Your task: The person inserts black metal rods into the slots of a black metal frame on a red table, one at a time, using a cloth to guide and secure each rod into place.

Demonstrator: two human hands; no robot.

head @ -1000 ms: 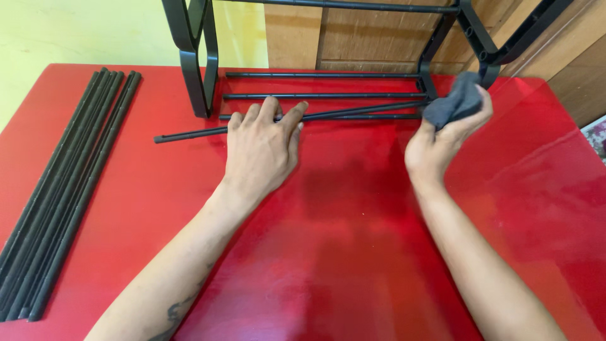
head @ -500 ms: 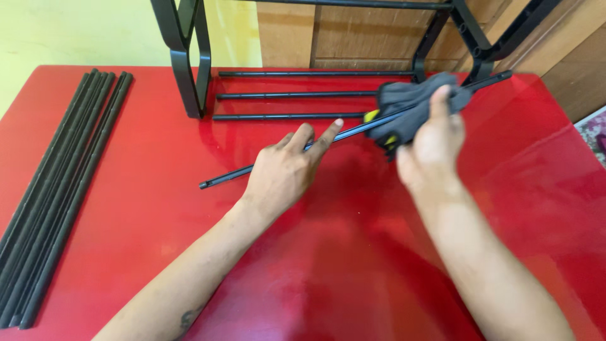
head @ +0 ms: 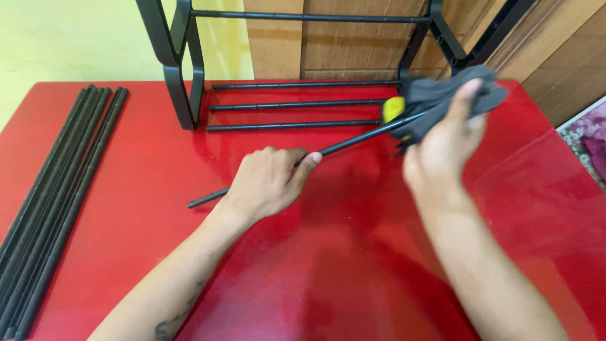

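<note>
Nearest the camera, both forearms reach out over the red desk [head: 353, 278]. The left hand [head: 265, 183] is closed round the middle of a thin black rod [head: 353, 140], fingers curled over it and thumb along it, holding it slantwise just above the desk. The right hand [head: 445, 136] pinches a grey cloth [head: 442, 95] with a yellow patch, wrapped round the rod's far end.

As a judgement, the wiping of this rod is under way. A bundle of black rods [head: 57, 189] lies at the left edge of the desk, and three more rods [head: 297, 104] lie side by side between the feet of the black rack frame [head: 183, 69] at the far edge.

Compared with half a second ago, the rod's near end sits further right and the cloth has slid outward along it.
</note>
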